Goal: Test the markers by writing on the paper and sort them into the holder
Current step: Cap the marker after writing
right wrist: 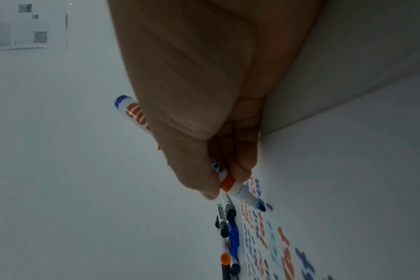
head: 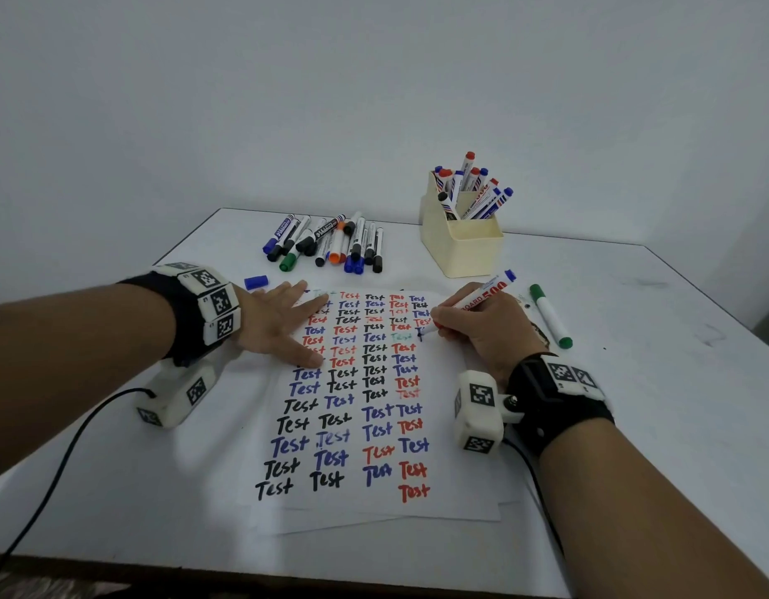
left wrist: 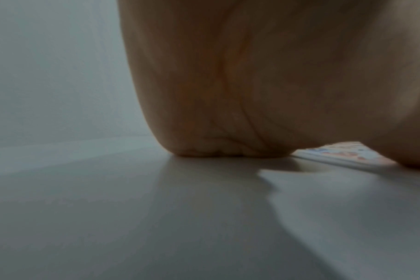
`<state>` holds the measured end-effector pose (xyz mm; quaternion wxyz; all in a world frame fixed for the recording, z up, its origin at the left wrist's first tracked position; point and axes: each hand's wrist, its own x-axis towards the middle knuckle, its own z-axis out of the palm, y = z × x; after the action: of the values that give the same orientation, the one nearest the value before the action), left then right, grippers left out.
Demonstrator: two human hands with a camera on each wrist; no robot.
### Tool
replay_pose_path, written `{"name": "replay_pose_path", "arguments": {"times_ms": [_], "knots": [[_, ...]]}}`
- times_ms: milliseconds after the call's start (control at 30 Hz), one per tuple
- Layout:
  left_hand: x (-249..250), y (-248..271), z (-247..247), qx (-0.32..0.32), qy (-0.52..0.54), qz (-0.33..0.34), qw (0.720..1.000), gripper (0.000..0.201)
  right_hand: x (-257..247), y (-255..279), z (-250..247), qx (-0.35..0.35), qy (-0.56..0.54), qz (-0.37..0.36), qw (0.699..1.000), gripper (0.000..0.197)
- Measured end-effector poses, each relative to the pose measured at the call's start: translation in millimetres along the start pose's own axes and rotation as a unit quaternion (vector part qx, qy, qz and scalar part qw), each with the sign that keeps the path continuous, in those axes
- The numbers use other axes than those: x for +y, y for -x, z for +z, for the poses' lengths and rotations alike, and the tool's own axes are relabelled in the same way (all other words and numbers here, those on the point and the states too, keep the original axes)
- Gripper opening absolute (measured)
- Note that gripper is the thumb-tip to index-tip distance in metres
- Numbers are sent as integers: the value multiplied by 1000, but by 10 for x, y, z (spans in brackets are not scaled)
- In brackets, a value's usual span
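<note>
My right hand (head: 482, 326) grips an uncapped blue marker (head: 482, 294) like a pen, its tip touching the paper (head: 365, 508) in the right column. In the right wrist view the thumb and fingers pinch the blue marker (right wrist: 237, 187) near its orange band, its blue tip on the sheet. My left hand (head: 283, 326) lies flat with fingers spread on the paper's upper left; its palm (left wrist: 228, 113) rests on the table. The paper is covered with "Test" in black, blue and red. A cream holder (head: 460, 244) at the back right has several markers standing in its rear compartment.
A pile of capped markers (head: 330, 244) lies behind the paper. A loose blue cap (head: 256, 282) sits by my left hand. A green marker (head: 550, 316) lies right of my right hand. The white table (head: 633, 404) meets the wall at the back.
</note>
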<state>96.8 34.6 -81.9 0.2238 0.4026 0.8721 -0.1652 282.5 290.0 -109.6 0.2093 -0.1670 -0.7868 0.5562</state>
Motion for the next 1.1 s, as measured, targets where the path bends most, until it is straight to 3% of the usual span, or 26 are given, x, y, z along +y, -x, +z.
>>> {"name": "replay_pose_path", "arguments": {"times_ms": [667, 1100], "knots": [[29, 45, -5, 5, 10, -6, 1000, 133, 9, -10, 2, 18, 8, 3, 1000, 11], [18, 21, -5, 1, 6, -2, 1000, 142, -14, -6, -6, 42, 38, 5, 998, 9]]}}
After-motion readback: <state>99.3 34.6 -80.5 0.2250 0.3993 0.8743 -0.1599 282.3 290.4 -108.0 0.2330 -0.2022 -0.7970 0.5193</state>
